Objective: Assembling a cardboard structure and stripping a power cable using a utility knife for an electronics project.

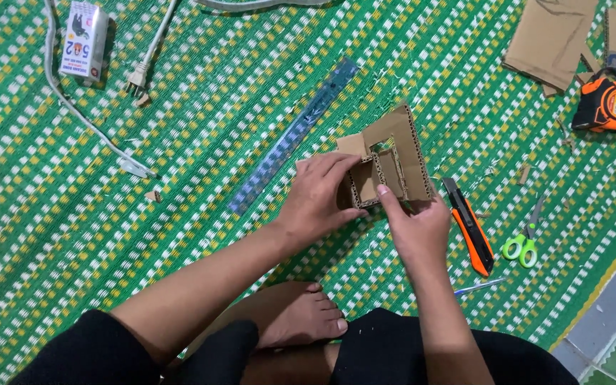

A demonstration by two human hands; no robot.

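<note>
Where both hands meet, cardboard piece (391, 162) sits

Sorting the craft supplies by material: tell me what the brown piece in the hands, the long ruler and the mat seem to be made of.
Brown cut-out piece, held by both hands: corrugated cardboard, matte; fluted edges show. Long bluish see-through ruler: probably clear plastic, glossy; the mat pattern shows through it. Green mat with white and yellow flecks: woven, likely plastic or straw strands; the look leaves it open.
</note>
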